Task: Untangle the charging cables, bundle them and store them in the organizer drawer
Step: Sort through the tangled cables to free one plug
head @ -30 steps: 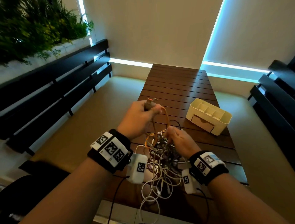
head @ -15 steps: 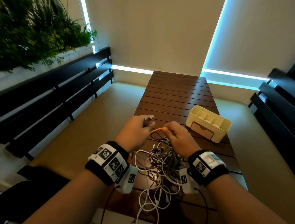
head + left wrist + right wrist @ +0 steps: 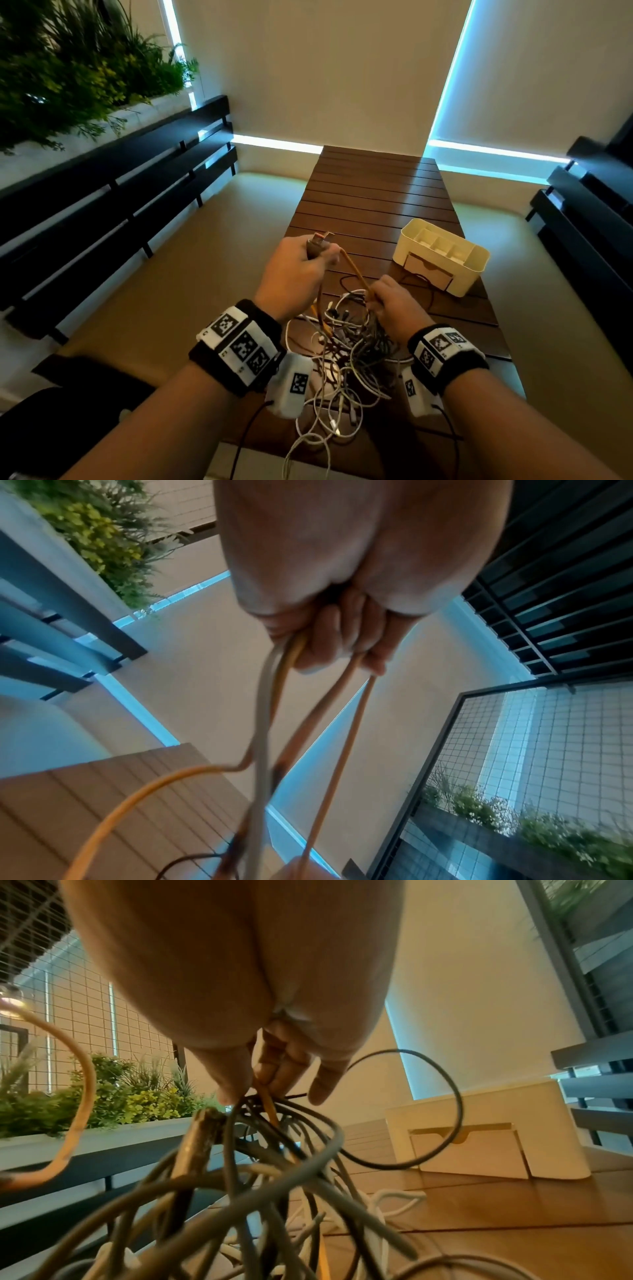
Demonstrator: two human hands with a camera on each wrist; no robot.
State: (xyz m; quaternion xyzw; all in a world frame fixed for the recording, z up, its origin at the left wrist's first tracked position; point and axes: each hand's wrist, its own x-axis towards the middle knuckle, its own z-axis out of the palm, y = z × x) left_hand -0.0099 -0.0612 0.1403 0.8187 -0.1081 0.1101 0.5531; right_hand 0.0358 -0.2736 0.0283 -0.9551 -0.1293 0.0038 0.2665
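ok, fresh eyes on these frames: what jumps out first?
The orange cable, stretched between both hands above the table: the left hand grips its plug end, the right hand pinches it lower down. Under them a tangle of cables spills over the near edge of the wooden table. Beyond the right hand stands the cream organizer, drawer closed.

We see two bare forearms with no sleeves. Our left wrist (image 3: 239,349) wears a broad black fabric band, and a white plate with three black-and-white square code markers lies across its top. Beneath that band hangs a small white box (image 3: 290,385) with one more square marker on its face, and a thin black lead (image 3: 245,438) runs from its near end back along the arm. Our right wrist (image 3: 445,353) wears a matching black band with its own white marker plate. A second white box (image 3: 416,390) with one marker hangs under it, trailing a black lead too.
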